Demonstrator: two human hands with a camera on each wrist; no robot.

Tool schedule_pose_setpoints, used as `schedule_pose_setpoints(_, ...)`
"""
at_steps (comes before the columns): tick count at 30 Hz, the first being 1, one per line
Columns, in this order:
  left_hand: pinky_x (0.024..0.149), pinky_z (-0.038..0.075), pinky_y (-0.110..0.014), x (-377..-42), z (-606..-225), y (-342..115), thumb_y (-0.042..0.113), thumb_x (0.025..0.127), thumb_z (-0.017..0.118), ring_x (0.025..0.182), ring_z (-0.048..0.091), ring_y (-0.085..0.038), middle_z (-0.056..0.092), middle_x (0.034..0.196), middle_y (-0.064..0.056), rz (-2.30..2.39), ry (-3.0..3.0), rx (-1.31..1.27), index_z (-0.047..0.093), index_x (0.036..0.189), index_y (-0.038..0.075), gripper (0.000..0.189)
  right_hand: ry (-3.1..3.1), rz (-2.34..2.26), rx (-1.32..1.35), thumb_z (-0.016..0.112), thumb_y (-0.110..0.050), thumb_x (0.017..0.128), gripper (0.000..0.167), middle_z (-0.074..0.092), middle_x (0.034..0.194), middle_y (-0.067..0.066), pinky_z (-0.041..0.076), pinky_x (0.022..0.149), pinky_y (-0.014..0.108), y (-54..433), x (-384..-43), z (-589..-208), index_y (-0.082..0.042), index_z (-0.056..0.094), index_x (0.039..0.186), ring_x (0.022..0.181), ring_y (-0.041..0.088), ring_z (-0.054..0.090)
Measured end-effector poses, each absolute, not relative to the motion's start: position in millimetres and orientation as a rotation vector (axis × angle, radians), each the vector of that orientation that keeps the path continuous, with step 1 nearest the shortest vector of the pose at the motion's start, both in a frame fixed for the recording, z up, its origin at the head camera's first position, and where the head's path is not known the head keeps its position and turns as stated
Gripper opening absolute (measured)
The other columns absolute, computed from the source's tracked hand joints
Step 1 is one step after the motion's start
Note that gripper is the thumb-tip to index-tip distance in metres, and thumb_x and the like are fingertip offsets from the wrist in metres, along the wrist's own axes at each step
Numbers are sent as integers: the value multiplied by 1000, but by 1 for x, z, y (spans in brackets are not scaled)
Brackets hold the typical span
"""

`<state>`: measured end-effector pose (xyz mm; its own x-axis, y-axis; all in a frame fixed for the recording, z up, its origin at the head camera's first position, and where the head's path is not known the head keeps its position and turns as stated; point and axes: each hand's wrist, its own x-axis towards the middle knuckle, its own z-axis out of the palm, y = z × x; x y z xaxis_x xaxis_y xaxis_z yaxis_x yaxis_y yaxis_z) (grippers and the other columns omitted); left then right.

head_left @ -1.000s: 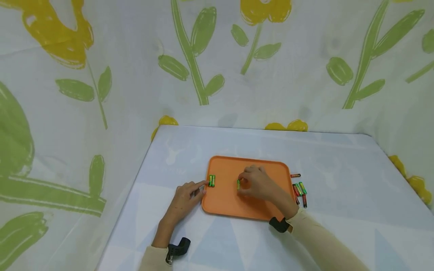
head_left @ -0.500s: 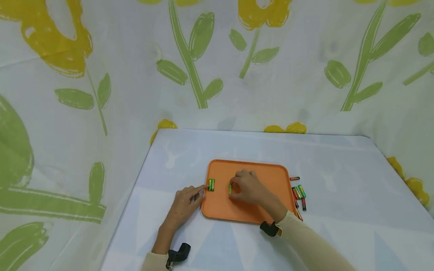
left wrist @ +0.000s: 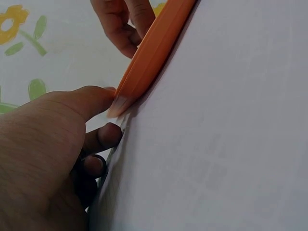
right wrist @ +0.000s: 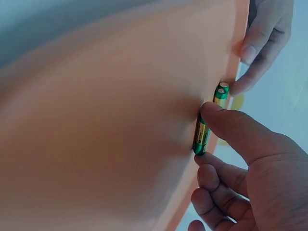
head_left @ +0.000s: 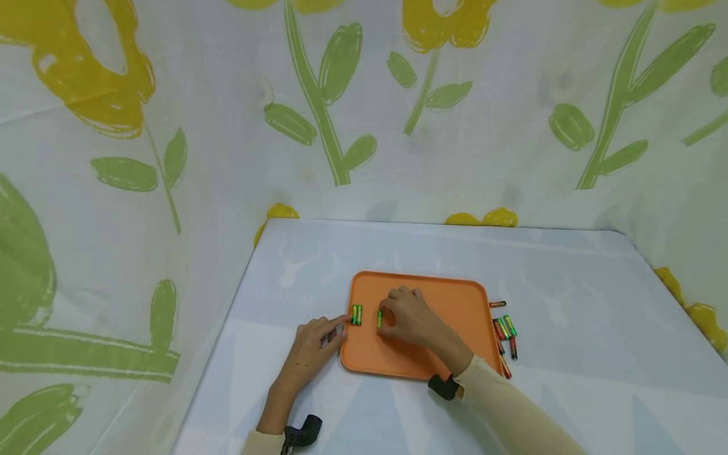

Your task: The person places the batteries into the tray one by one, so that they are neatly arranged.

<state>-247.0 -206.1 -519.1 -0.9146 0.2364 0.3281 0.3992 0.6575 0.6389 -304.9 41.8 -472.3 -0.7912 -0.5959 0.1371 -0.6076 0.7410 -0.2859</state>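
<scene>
On a table (head_left: 569,303), an orange tray (head_left: 455,306) is bordered by the left hand (head_left: 313,344), thumb and index spread, and overhung by the right hand (head_left: 411,316). Inside the left rim, two green batteries (head_left: 356,315) are laid, perhaps steadied by the index; near them, a third battery (head_left: 379,318) is pinched by its ends between right thumb and finger, likely for alignment.

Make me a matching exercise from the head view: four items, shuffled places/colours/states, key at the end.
Column 1
1. tray
2. right hand
3. pair of green batteries
4. loose red and green batteries

Column 2
A. pinching a single green battery
B. outside the tray, beside its right edge
C. orange
D. side by side in the tray, near its left edge

Pairs: 1-C, 2-A, 3-D, 4-B
</scene>
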Motion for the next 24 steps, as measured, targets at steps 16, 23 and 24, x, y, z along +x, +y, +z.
schedule_pose_setpoints(16, 74, 29, -34, -245, -522, -199, 28, 95, 71, 68, 39, -4, 43, 73, 24, -1124, -2748, -454, 69, 130, 27, 34, -2900, 472, 996, 87, -42, 77, 38, 53, 85, -7, 31, 75, 38, 28, -310, -477, -15, 74, 100, 82, 15, 46)
schedule_pose_setpoints(23, 75, 29, -34, -246, -521, -207, 30, 95, 71, 69, 39, -3, 44, 75, 24, -1122, -2769, -456, 68, 131, 30, 36, -2889, 446, 1014, 84, -44, 80, 43, 59, 95, -3, 34, 78, 38, 24, -308, -469, -13, 72, 108, 88, 17, 50)
schedule_pose_setpoints(24, 75, 28, -35, -248, -519, -210, 30, 95, 71, 69, 39, -4, 45, 75, 23, -1125, -2767, -452, 68, 131, 30, 36, -2882, 449, 1011, 83, -44, 81, 44, 59, 96, -3, 35, 79, 39, 24, -308, -464, -12, 72, 110, 89, 18, 50)
